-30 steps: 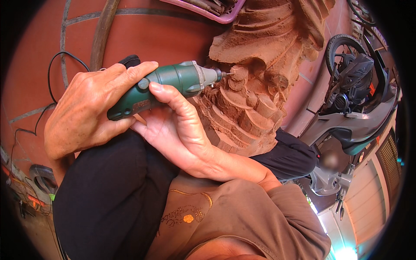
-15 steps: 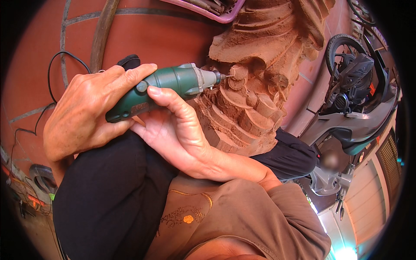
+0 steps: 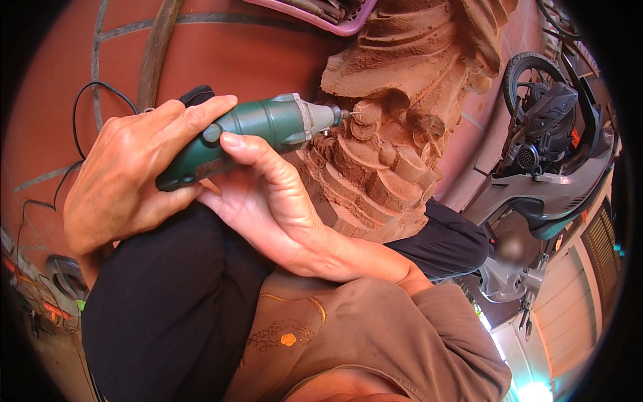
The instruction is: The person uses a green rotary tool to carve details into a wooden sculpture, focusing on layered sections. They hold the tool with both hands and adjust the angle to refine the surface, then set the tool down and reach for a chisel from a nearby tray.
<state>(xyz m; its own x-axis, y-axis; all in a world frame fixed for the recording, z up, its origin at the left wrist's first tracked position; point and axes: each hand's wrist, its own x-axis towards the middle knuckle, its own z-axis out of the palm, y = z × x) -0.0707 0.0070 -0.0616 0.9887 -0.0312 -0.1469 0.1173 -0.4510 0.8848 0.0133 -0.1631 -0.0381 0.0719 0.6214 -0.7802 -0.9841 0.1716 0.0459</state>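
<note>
A green rotary tool point(image 3: 258, 124) with a grey nose lies across both my hands. My left hand point(image 3: 124, 177) wraps over its rear body from the left, back of the hand upward. From below, my right hand point(image 3: 281, 214) cradles it, thumb pressed against the near side; its other fingers are mostly hidden. A thin bit point(image 3: 351, 114) points right from the nose at a small rounded knob point(image 3: 366, 115) on a reddish-brown carved sculpture point(image 3: 395, 177). Tip and knob overlap in view, so I cannot tell whether they touch. Dust coats the carving's folds and scalloped layers.
My dark-trousered knee point(image 3: 167, 288) is beneath my left hand. A pink basket point(image 3: 348, 25) of tools stands at the far side. A curved wooden piece point(image 3: 159, 53) and a black cord point(image 3: 77, 127) lie on the red tiled floor point(image 3: 248, 53). A motorbike point(image 3: 542, 181) is at right.
The rotary tool and both hands have shifted slightly left, drawing the bit back a little across the knob. My grip looks the same, and the sculpture has barely moved.
</note>
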